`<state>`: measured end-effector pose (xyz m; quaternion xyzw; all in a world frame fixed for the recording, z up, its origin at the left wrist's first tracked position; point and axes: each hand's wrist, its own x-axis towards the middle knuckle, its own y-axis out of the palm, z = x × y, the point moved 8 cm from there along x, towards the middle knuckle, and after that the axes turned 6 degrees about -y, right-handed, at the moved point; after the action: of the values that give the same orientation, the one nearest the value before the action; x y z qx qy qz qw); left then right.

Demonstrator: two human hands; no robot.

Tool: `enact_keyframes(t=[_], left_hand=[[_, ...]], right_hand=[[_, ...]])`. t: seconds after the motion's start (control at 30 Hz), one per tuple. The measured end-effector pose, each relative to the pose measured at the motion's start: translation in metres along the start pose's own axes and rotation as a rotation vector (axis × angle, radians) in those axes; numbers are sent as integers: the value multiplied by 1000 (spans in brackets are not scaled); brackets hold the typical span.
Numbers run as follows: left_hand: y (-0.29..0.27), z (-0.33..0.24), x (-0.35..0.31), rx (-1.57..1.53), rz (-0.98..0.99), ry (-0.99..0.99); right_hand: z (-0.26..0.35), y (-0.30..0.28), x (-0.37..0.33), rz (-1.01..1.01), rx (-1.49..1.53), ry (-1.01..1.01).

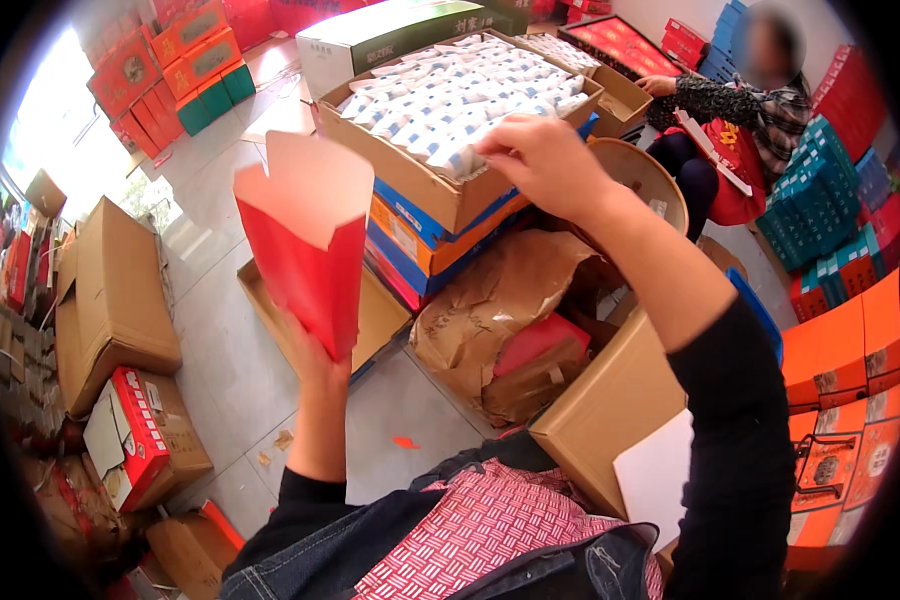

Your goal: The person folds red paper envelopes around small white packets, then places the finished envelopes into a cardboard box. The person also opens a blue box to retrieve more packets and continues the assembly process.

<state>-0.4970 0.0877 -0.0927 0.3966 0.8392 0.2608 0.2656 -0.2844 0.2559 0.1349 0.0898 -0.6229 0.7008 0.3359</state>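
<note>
The left hand [315,360] is gripping an open red carton [305,240]; the right hand [542,160], fingers pinching together, is reaching into the far box of white packets [450,95].

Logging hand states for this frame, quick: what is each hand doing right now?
Left hand: closed, holding an open red paper box up by its lower end.
Right hand: fingers curled down onto the small white packets in the cardboard carton; grip hidden.

Pale tiled floor [220,330] crowded with stacked cardboard cartons [105,300], bright daylight from the upper left.
</note>
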Motion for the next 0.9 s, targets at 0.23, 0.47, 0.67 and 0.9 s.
enact_keyframes(t=[0.23, 0.47, 0.67, 0.9], left_hand=[[-84, 61, 23, -190, -101, -156], [-48, 69, 25, -286, 36, -245], [-23, 77, 10, -270, -36, -255], [18, 107, -14, -220, 92, -465]], right_hand=[[-59, 104, 39, 444, -154, 520], [-81, 111, 39, 531, -244, 734], [-26, -10, 52, -50, 5, 273], [75, -80, 20, 75, 184, 143]])
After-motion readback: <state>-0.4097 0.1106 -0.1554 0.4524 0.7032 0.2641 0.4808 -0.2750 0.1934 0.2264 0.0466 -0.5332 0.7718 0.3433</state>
